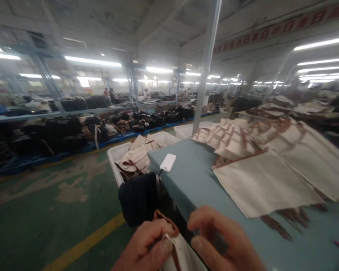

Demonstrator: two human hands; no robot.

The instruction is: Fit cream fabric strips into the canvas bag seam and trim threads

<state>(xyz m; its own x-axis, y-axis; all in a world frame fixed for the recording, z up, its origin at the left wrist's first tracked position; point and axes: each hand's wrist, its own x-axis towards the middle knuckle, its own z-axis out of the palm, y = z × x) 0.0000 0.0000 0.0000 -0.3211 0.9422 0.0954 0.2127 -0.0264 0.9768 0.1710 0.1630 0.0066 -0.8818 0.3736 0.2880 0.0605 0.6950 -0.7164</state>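
Observation:
At the bottom of the view, my left hand (149, 246) pinches the brown-trimmed edge of a cream fabric piece (183, 254) between thumb and fingers. Most of that piece runs down out of the picture. Just to its right is my right hand (223, 239), with thumb and forefinger curved and apart and nothing seen between them. It is slightly blurred. On the blue-green table (186, 173) at the right lies a spread stack of cream fabric pieces (265, 180) with brown edging, brown strips sticking out below.
A white phone-like device (168, 162) with a dark cable lies near the table's left corner. Beside it stand a white bin (114, 165) of cream pieces and a dark cloth bundle (137, 197). A metal post (205, 71) rises behind the table. Dark bundles (56, 135) line the floor further back.

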